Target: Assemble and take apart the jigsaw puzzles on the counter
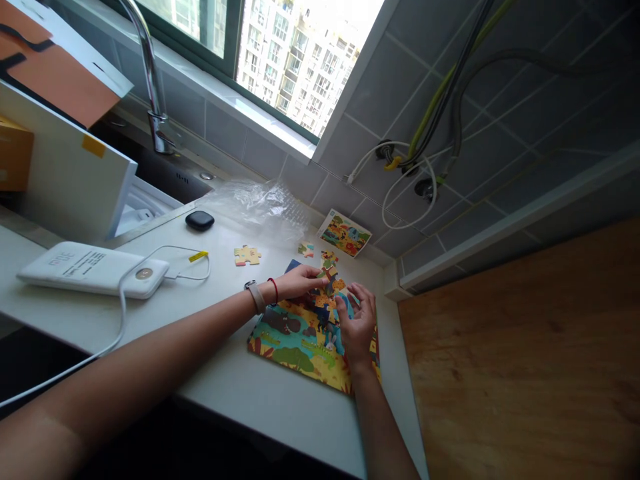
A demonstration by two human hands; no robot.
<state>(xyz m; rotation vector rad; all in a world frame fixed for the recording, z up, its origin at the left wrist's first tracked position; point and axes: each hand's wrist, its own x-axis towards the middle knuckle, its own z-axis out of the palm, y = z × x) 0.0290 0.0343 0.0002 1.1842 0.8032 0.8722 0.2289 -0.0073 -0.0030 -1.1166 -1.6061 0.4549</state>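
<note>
A colourful jigsaw puzzle point(295, 327) with jungle animals lies on the white counter, partly covered by my hands. At its upper part, my left hand point(303, 281) has its fingertips closed on a small puzzle piece point(329, 272). My right hand point(359, 323) is over the right side, its thumb and curved fingers apart with nothing visible between them. Just beyond the puzzle lie more pieces: a yellowish one point(247, 255) on the left and a smaller one point(306, 249). A picture card point(345, 233) of the animal scene leans against the tiled wall.
Crumpled clear plastic point(260, 207) lies behind the loose pieces. A white power bank point(95, 270) with a cable and a black rounded case point(199, 220) sit on the left. Beyond are a sink with a faucet point(153, 100) and boxes. A wooden panel point(525, 373) borders the right.
</note>
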